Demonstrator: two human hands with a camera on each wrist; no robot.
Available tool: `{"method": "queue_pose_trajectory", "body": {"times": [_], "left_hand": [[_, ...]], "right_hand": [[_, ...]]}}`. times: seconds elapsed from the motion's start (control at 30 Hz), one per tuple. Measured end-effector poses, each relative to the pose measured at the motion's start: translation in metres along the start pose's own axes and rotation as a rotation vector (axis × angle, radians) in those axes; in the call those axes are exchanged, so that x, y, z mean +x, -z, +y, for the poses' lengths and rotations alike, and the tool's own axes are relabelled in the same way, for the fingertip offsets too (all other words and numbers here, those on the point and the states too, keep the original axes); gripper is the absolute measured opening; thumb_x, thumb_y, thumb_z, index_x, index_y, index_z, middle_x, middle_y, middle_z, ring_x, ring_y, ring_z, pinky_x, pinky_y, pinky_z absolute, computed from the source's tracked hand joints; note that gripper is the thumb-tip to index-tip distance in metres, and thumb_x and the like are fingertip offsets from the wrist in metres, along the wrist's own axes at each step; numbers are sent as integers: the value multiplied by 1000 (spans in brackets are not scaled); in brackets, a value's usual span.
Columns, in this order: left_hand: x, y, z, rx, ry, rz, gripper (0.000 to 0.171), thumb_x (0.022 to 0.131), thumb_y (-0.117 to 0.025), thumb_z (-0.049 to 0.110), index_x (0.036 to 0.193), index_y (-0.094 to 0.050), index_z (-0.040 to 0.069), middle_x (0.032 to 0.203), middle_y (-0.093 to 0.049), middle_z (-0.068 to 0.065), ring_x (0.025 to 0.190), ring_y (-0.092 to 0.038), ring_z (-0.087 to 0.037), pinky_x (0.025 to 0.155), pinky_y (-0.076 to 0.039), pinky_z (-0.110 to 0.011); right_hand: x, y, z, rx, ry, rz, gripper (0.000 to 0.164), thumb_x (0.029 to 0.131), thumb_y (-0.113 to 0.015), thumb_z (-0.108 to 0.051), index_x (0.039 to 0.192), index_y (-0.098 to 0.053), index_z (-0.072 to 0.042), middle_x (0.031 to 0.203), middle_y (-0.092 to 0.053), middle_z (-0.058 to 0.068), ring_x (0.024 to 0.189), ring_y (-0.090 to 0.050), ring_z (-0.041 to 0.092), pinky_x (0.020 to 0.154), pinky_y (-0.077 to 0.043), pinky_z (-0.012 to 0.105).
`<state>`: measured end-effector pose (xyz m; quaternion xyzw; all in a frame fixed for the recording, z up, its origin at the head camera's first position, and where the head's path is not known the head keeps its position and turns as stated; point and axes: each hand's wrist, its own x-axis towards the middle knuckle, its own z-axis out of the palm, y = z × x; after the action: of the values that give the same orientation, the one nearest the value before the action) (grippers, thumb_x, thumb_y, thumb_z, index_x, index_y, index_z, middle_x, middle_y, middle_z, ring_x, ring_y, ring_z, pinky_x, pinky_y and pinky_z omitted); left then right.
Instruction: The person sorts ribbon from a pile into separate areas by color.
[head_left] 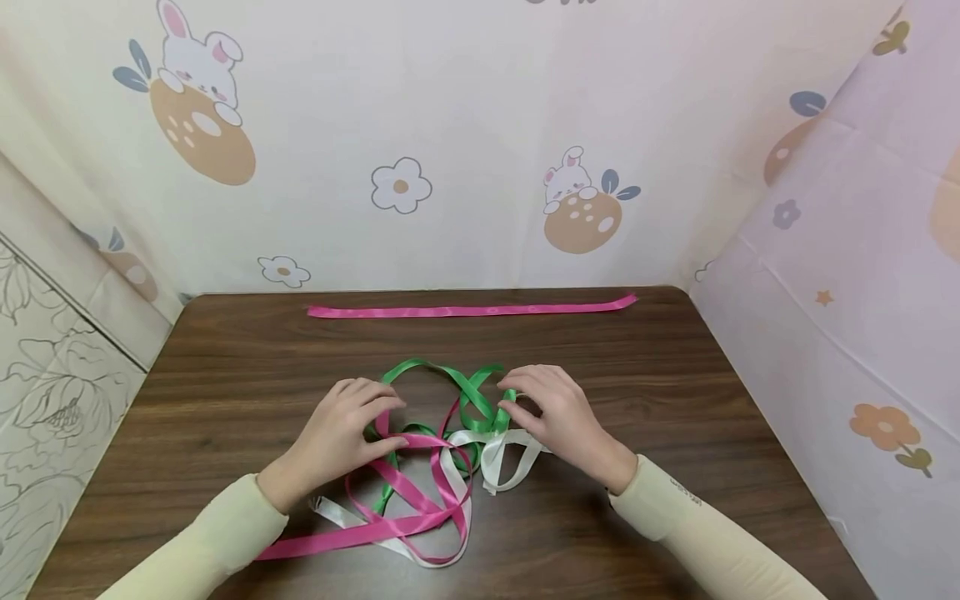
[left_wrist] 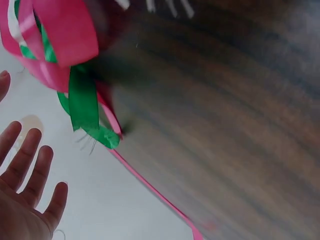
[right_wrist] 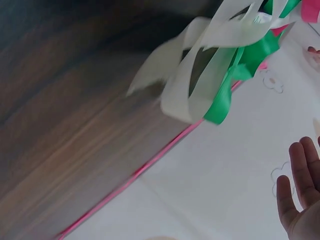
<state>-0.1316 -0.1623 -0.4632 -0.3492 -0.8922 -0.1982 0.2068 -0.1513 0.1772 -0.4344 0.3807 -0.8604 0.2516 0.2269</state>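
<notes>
A loose tangle of satin ribbons lies in the middle of the table: a pink ribbon (head_left: 397, 527) in front, a green ribbon (head_left: 450, 372) toward the back, and a white ribbon (head_left: 517, 477) looping on the right. My left hand (head_left: 341, 425) is over the pile's left side, close to a pink loop. In the left wrist view its fingers (left_wrist: 36, 172) are spread, apart from the ribbons. On the other side, my right hand (head_left: 555, 417) is beside the green and white loops. Its fingers (right_wrist: 301, 172) look relaxed and hold nothing in the right wrist view.
Along the far edge of the brown wooden table (head_left: 660, 483) a single pink ribbon strip (head_left: 465, 312) lies stretched out straight. A patterned curtain (head_left: 480, 100) with rabbits and flowers hangs directly behind the table and on its right side.
</notes>
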Motion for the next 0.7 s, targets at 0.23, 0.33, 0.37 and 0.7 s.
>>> {"method": "queue_pose_trajectory", "body": {"times": [0.23,0.33,0.37,0.7], "left_hand": [[-3,-9,3,9,-29,-10,51,69,-95,45,105,-77,14,106,-73,0,101,-66,-20,96,-54,-46],[-4,-13,4,10,-31,-19,51,69,-95,46,105,-77,15,106,-73,1,101,-66,-19,96,-54,-46],[-5,-15,4,13,-32,-22,51,69,-95,47,105,-77,15,106,-73,1,101,-66,-19,96,-54,-45],[-8,-22,7,33,-69,-4,49,69,-94,46,105,-78,16,105,-73,0,101,-68,-19,94,-54,-44]], "right_hand": [[-1,-8,-12,13,16,-6,31,80,-88,-14,108,-76,-10,107,-76,1,103,-71,17,97,-55,41],[-2,-11,-15,15,25,-3,32,78,-89,-13,107,-75,-10,106,-76,1,102,-71,17,96,-56,40],[-3,-13,-15,14,30,-1,33,77,-90,-13,106,-75,-11,105,-76,1,102,-71,17,95,-56,40],[-5,-23,-27,25,45,-48,32,81,-88,-19,110,-75,-14,107,-76,-3,106,-70,16,96,-56,38]]}}
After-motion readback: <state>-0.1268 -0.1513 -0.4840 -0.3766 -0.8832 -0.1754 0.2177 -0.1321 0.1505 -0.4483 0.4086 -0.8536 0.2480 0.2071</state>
